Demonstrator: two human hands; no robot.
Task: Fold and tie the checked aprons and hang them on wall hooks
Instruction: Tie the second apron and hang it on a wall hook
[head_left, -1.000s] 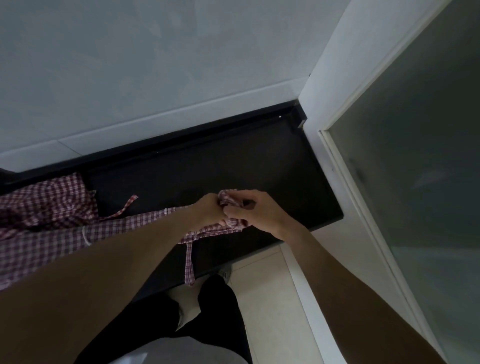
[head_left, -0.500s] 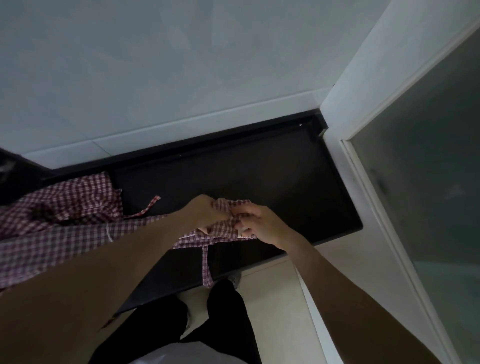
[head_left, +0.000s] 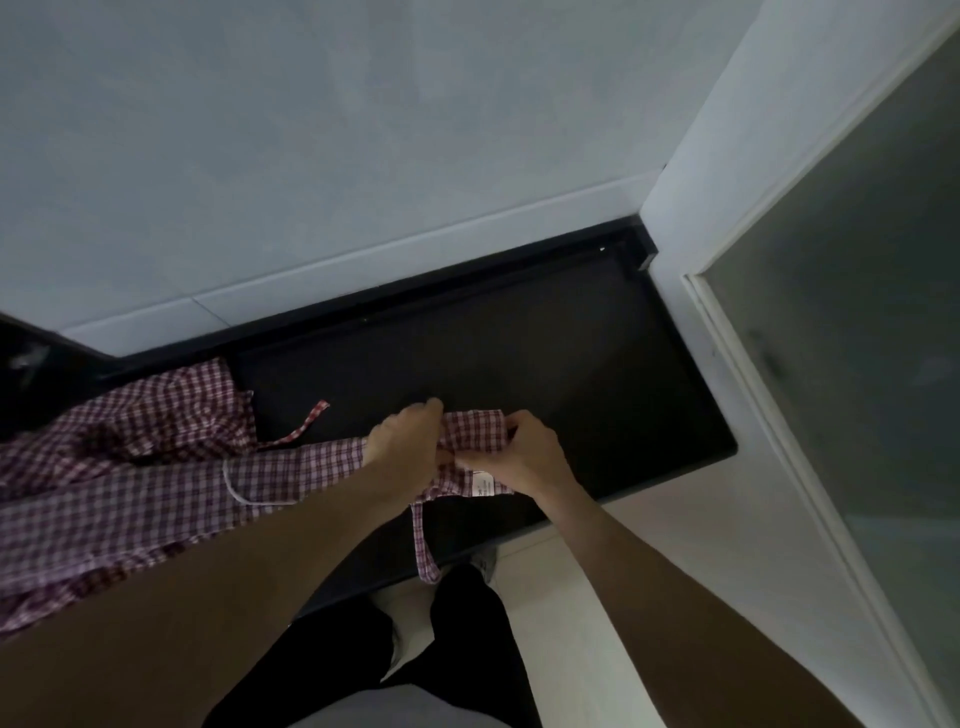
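Red-checked apron (head_left: 475, 434) (folded, strap dangling)

Apron (head_left: 130, 483) cut by left edge; label (head_left: 485, 486) print unreadable

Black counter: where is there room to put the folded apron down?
The black counter is bare behind and to the right of both hands, up to the white wall corner. The left end is crowded: the long checked apron and a bunched one cover it. The left hand and right hand hold the folded end.
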